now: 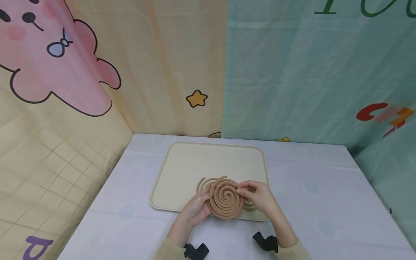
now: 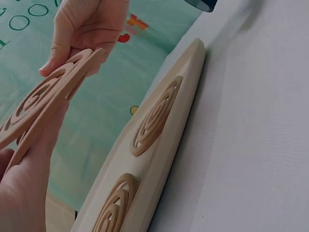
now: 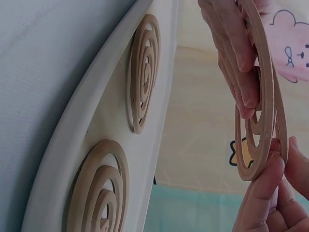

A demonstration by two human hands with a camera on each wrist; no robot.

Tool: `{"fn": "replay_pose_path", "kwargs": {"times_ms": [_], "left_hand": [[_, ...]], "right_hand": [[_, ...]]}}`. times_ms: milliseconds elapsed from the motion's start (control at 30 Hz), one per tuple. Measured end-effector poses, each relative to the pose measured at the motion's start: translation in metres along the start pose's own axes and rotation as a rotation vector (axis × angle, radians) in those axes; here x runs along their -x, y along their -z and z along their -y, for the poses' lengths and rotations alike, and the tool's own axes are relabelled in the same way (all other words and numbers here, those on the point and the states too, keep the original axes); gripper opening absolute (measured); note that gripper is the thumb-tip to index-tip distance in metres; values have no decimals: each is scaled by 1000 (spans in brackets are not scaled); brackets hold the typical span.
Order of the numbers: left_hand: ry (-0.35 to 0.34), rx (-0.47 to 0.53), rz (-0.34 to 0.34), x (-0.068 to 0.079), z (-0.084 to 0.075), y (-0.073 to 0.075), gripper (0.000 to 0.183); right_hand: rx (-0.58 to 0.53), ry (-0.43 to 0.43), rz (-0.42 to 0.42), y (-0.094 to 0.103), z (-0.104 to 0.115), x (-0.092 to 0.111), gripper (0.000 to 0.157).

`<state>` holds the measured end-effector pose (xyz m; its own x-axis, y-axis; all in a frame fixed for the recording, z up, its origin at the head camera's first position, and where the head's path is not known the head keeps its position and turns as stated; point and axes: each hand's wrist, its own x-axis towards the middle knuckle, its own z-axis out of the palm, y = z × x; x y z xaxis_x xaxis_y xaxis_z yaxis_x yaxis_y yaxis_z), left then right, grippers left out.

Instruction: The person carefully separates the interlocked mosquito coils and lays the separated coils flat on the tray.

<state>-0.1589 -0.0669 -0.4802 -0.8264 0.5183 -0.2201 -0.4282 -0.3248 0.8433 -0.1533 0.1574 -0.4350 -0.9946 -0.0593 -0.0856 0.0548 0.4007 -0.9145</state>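
A brown mosquito coil (image 1: 226,198) is held up over the tray's near edge between both hands, its spiral face toward the head camera. My left hand (image 1: 197,208) grips its left side, with fingers behind it, as the left wrist view shows. At the upper right rim, my right hand (image 1: 258,195) pinches it between thumb and fingers (image 3: 268,186). Two layers show at its edge in the right wrist view, slightly parted. Two more coils lie flat on the cream tray: a left coil (image 3: 146,72) and a right coil (image 3: 102,198), both partly hidden in the head view.
The cream tray (image 1: 208,155) has a low raised rim and lies on a white-covered table (image 1: 312,173). Printed curtains (image 1: 169,65) hang behind and beside the table. Black wrist mounts (image 1: 196,251) sit at both sleeves.
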Motion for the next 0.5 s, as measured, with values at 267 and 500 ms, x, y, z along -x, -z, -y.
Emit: {"fn": "replay_pose_path", "kwargs": {"times_ms": [267,500], "left_hand": [[-14,57,24,-1,3,0,56],[-62,199,-10,-4,2,-4,55]], "right_hand": [[48,20,-25,-5,4,-6,14],[-70,-30,-38,-6,6,-10,19]]}}
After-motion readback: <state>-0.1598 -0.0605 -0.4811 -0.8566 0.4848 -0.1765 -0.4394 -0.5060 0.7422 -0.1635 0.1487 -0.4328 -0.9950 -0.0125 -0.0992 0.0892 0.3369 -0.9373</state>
